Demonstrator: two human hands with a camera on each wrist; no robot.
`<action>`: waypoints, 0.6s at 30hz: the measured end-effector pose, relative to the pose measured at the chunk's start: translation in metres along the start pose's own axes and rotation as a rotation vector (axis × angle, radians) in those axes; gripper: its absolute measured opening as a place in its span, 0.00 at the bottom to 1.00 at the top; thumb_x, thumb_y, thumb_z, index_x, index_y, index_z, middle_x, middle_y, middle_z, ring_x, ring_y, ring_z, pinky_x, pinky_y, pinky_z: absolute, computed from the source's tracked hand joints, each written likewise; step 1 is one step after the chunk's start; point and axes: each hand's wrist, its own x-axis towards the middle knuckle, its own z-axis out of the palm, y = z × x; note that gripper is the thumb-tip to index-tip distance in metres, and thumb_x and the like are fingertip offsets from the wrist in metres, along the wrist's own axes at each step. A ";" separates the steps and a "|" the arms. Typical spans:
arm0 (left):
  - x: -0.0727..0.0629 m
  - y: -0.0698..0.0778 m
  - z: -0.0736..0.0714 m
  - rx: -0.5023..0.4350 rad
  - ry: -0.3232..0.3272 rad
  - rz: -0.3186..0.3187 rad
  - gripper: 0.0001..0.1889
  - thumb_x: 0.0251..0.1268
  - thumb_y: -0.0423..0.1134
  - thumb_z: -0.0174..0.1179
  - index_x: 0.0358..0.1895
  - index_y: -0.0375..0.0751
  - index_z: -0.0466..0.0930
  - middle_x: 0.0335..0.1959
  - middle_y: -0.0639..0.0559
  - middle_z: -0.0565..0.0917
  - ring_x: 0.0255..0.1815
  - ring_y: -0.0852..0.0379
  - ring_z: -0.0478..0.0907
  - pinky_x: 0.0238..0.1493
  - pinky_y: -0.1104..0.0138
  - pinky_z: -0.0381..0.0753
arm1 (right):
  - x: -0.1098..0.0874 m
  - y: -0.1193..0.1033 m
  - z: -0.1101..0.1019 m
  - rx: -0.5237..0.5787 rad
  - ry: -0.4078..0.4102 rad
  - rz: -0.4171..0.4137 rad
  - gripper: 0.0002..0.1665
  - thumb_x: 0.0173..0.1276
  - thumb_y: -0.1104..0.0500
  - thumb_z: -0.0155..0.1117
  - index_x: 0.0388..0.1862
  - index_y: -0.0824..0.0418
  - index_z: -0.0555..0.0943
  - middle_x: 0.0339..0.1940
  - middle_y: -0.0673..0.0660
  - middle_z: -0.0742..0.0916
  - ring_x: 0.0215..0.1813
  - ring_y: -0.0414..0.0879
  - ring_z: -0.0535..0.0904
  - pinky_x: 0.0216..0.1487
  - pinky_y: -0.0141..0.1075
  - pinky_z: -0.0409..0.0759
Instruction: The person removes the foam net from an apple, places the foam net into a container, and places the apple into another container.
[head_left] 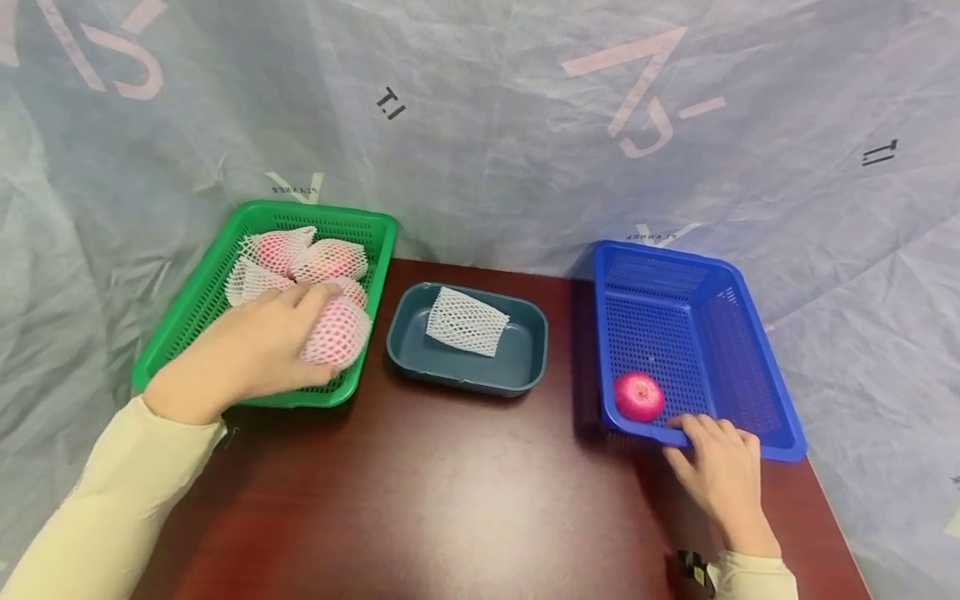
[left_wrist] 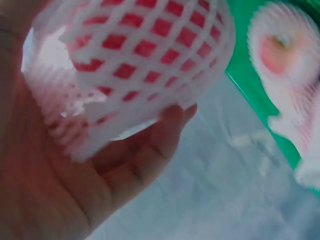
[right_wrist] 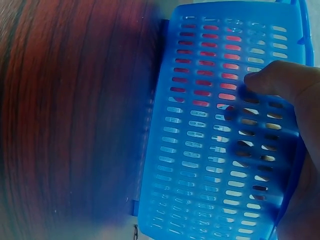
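Observation:
My left hand (head_left: 262, 342) grips a red apple in a white foam net (head_left: 339, 333), fingers and thumb curled round it over the front right of the green basket (head_left: 172, 333). Inside that basket lie several more netted apples (head_left: 330, 260). At the right, my right hand (head_left: 720, 467) holds the near rim of the blue basket (head_left: 757, 383), with its thumb (right_wrist: 272, 77) on the outer wall and its fingers over the rim. A bare red apple (head_left: 639, 397) sits in the near left corner of the blue basket, showing through the slots in the right wrist view.
Between the baskets stands a dark teal tray (head_left: 420, 375) with a flattened white foam net (head_left: 467, 322) in it. All stand on a glossy brown table (head_left: 480, 483). A grey printed cloth (head_left: 480, 150) hangs behind the table.

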 end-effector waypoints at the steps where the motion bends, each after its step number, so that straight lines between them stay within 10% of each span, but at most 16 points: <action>1: 0.000 0.006 0.001 -0.009 0.018 0.043 0.47 0.48 0.55 0.72 0.72 0.39 0.64 0.61 0.34 0.74 0.57 0.31 0.74 0.51 0.37 0.74 | 0.000 0.000 0.000 0.000 0.000 0.000 0.14 0.49 0.56 0.71 0.36 0.55 0.82 0.34 0.58 0.86 0.35 0.60 0.77 0.40 0.58 0.63; 10: 0.007 0.062 0.045 -0.026 0.040 0.358 0.47 0.41 0.54 0.76 0.68 0.39 0.71 0.55 0.41 0.77 0.48 0.42 0.79 0.45 0.50 0.82 | -0.001 0.002 0.001 -0.003 0.003 0.004 0.14 0.49 0.57 0.71 0.37 0.55 0.82 0.34 0.57 0.86 0.35 0.60 0.77 0.40 0.58 0.64; 18: 0.017 0.092 0.085 -0.050 -0.110 0.452 0.39 0.49 0.54 0.75 0.64 0.39 0.75 0.58 0.43 0.79 0.54 0.44 0.78 0.55 0.54 0.78 | -0.002 0.003 0.002 -0.001 0.002 0.011 0.14 0.49 0.57 0.71 0.36 0.55 0.81 0.34 0.57 0.85 0.35 0.59 0.76 0.40 0.58 0.63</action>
